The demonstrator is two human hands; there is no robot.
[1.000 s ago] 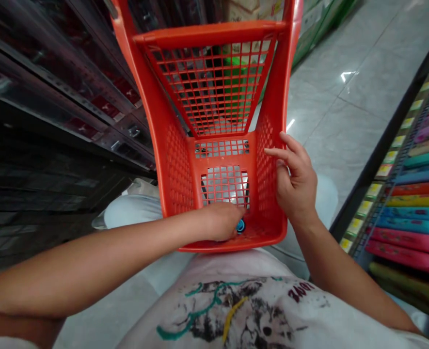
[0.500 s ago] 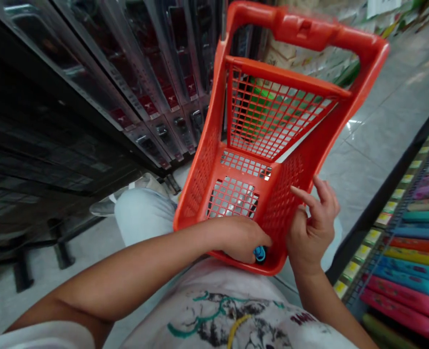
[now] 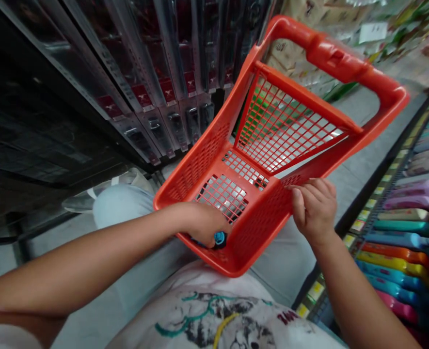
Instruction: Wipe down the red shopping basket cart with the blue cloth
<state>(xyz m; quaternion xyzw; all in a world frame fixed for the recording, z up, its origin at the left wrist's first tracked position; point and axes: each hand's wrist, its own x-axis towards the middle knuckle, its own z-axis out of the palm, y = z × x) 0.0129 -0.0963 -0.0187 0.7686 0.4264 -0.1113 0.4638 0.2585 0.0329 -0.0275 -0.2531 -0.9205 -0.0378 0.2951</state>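
Note:
A red plastic shopping basket (image 3: 232, 261) with a long handle and grid panels stands tilted in front of me. My left hand (image 3: 205, 224) reaches down inside its near end, fingers curled round a small dark item with a bright blue round end (image 3: 220, 239). Most of that item is hidden under the hand, so its kind cannot be made out. On the right, my right hand (image 3: 316, 207) is closed on the basket's side rim, thumb up against the edge.
Clear-boxed goods hang on a rack (image 3: 166, 87) at the left. Bagged goods (image 3: 319, 19) are behind the basket handle. Colourful packs fill a wire shelf (image 3: 399, 252) with price tags at the right. My knee (image 3: 121, 206) is beside the basket.
The basket has turned, its handle swinging right and its near end left. My left hand has shifted left with it. My right hand's spread fingers have closed on the rim.

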